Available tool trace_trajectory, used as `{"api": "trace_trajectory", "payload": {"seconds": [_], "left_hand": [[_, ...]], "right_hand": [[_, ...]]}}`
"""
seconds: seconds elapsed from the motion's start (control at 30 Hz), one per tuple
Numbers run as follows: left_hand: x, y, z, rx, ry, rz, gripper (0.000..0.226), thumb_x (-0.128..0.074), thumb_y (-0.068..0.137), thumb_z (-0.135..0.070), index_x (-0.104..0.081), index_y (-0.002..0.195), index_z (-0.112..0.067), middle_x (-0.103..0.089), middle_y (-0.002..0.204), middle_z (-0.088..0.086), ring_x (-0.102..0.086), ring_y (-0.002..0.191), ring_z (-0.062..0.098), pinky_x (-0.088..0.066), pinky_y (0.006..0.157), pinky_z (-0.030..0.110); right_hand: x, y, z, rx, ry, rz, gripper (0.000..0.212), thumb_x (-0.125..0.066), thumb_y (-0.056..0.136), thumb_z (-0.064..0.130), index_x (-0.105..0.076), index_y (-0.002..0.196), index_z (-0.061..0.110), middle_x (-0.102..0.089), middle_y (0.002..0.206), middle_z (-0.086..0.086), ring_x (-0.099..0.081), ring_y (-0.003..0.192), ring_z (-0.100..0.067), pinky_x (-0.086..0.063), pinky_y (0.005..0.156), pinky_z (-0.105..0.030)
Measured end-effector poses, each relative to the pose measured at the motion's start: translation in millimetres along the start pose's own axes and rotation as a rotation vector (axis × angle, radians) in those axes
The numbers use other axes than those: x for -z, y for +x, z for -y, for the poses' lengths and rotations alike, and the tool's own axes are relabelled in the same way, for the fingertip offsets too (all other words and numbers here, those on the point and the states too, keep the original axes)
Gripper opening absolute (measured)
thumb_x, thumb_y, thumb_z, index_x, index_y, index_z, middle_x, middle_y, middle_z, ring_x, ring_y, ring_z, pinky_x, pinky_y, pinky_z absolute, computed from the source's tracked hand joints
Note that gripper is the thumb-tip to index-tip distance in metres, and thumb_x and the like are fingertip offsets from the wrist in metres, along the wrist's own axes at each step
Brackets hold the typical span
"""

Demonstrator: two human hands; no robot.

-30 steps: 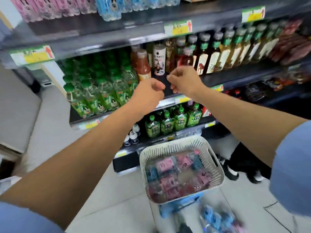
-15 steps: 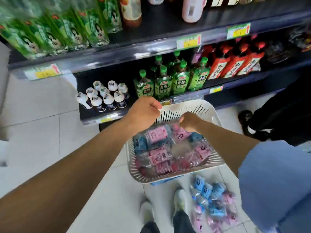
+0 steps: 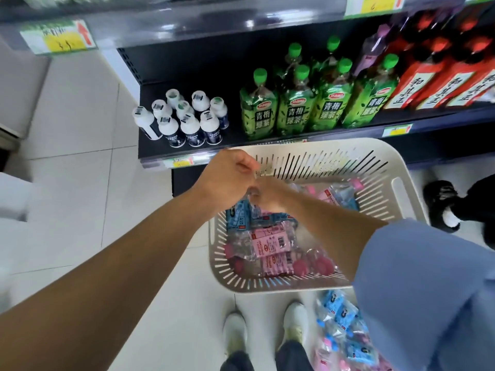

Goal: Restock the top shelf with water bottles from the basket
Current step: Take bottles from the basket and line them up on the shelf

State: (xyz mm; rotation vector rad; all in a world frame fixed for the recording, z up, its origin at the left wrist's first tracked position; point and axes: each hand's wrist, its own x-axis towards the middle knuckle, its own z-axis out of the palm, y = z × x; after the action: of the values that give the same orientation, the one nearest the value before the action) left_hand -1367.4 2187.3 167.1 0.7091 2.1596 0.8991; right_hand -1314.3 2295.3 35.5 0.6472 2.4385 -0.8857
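Head view: the basket (image 3: 401,167) fills the centre right of the frame, standing on the floor in front of the bottom shelf (image 3: 187,84). Inside it lie the water bottles (image 3: 267,245), pink-labelled and blue-labelled, jumbled flat on their sides. The top shelf they belong on is out of frame, above.

The left hand (image 3: 227,180) hangs over the basket's near-left rim, fingers curled together into a loose fist; nothing shows inside it. The right hand (image 3: 267,196) reaches down into the bottles just beside it, mostly hidden by the left; whether its fingers are closed on a bottle I cannot tell.

The step looks like picking the next bottle. To do it well, take one lying on top of the heap, not one pinned under others, grip it round the body near the cap end so it comes up upright, and lift clear of the slatted wall. The free left hand could take a second bottle.

More bottles (image 3: 340,330) lie at lower right, by the shoes (image 3: 235,333).
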Motion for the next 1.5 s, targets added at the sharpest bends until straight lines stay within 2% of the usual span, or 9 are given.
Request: {"api": "trace_trajectory", "payload": {"seconds": [0.23, 0.43, 0.6, 0.7, 0.87, 1.0, 1.23, 1.33, 1.5], "left_hand": [[3.1, -3.2, 17.8, 0.042, -0.061, -0.028, 0.023, -0.049, 0.091, 0.002, -0.066, 0.099, -0.012, -0.058, 0.084, -0.009, -0.052, 0.069, -0.003, -0.038, 0.054, -0.006], [9.1, -5.1, 27.1, 0.039, -0.097, -0.026, 0.023, -0.049, 0.091, 0.002, -0.064, 0.095, -0.015, -0.060, 0.081, -0.009, -0.054, 0.067, 0.001, -0.040, 0.052, -0.002], [6.7, -8.8, 26.6, 0.038, -0.108, -0.008, 0.021, -0.050, 0.091, 0.000, -0.065, 0.095, -0.014, -0.059, 0.079, -0.009, -0.055, 0.068, 0.007, -0.039, 0.048, 0.002], [11.6, -13.2, 15.2, 0.031, -0.116, -0.009, 0.019, -0.050, 0.091, -0.002, -0.065, 0.095, -0.013, -0.059, 0.077, -0.011, -0.054, 0.065, 0.003, -0.039, 0.048, 0.001], [40.3, -27.8, -37.9, 0.018, -0.178, -0.064, 0.019, -0.051, 0.091, 0.001, -0.064, 0.087, -0.013, -0.057, 0.077, -0.008, -0.051, 0.064, 0.003, -0.040, 0.047, 0.004], [80.7, -52.1, -100.6, -0.045, -0.221, -0.116, 0.025, -0.052, 0.088, 0.001, -0.062, 0.077, -0.019, -0.061, 0.075, 0.000, -0.052, 0.069, 0.019, -0.038, 0.055, 0.021], [166.8, -113.1, -198.8, -0.177, -0.219, -0.331, 0.016, -0.054, 0.088, -0.004, -0.064, 0.098, -0.011, -0.059, 0.080, 0.001, -0.048, 0.061, 0.009, -0.040, 0.048, 0.014], [199.3, -136.9, -237.8, -0.241, -0.276, -0.448, 0.017, -0.057, 0.086, -0.003, -0.062, 0.101, -0.010, -0.056, 0.079, -0.001, -0.046, 0.060, 0.008, -0.035, 0.051, 0.019], [232.2, -170.0, -281.4, -0.322, -0.257, -0.526, 0.016, -0.056, 0.086, -0.005, -0.060, 0.099, -0.015, -0.058, 0.084, -0.003, -0.050, 0.064, 0.008, -0.043, 0.051, 0.015]], "right_hand": [[-21.5, -3.1, 28.0, 0.165, -0.233, 0.047, 0.012, -0.051, 0.096, 0.023, -0.054, 0.096, 0.011, -0.057, 0.086, -0.004, -0.054, 0.086, -0.021, -0.043, 0.077, -0.031], [-33.4, 16.2, 21.4, 0.041, -0.650, 0.076, 0.071, -0.071, 0.079, 0.024, -0.039, 0.142, 0.017, -0.042, 0.143, -0.013, -0.035, 0.132, -0.034, -0.027, 0.110, -0.050], [-9.8, -4.5, 6.3, 0.052, -0.600, 0.036, 0.075, -0.061, 0.085, 0.001, -0.025, 0.147, 0.022, -0.053, 0.134, -0.011, -0.054, 0.119, -0.029, -0.043, 0.101, -0.044], [11.5, -13.2, 19.2, -0.016, -0.378, 0.022, 0.064, -0.065, 0.083, 0.006, -0.037, 0.140, 0.013, -0.062, 0.119, -0.012, -0.063, 0.097, -0.023, -0.053, 0.079, -0.030], [89.5, -55.3, 58.4, 0.004, -0.058, -0.069, 0.089, -0.082, 0.067, 0.020, -0.033, 0.142, 0.016, -0.057, 0.128, -0.006, -0.056, 0.114, -0.027, -0.047, 0.090, -0.033], [179.4, -123.0, 93.8, 0.004, 0.212, -0.232, 0.061, -0.080, 0.070, 0.017, -0.055, 0.125, 0.011, -0.063, 0.117, -0.008, -0.062, 0.103, -0.026, -0.053, 0.089, -0.036], [311.8, -231.1, 146.1, 0.025, 0.821, -0.544, 0.024, -0.073, 0.076, 0.017, -0.056, 0.094, 0.015, -0.059, 0.076, -0.005, -0.053, 0.063, -0.015, -0.041, 0.055, -0.022], [352.9, -262.7, 170.4, 0.086, 1.171, -0.540, 0.004, -0.064, 0.080, 0.020, -0.062, 0.082, 0.020, -0.062, 0.065, 0.002, -0.056, 0.055, -0.010, -0.038, 0.044, -0.017], [389.2, -303.2, 215.8, 0.352, 1.791, -0.218, 0.014, -0.059, 0.075, 0.018, -0.063, 0.088, 0.016, -0.067, 0.085, -0.005, -0.063, 0.078, -0.019, -0.050, 0.063, -0.024]]}}
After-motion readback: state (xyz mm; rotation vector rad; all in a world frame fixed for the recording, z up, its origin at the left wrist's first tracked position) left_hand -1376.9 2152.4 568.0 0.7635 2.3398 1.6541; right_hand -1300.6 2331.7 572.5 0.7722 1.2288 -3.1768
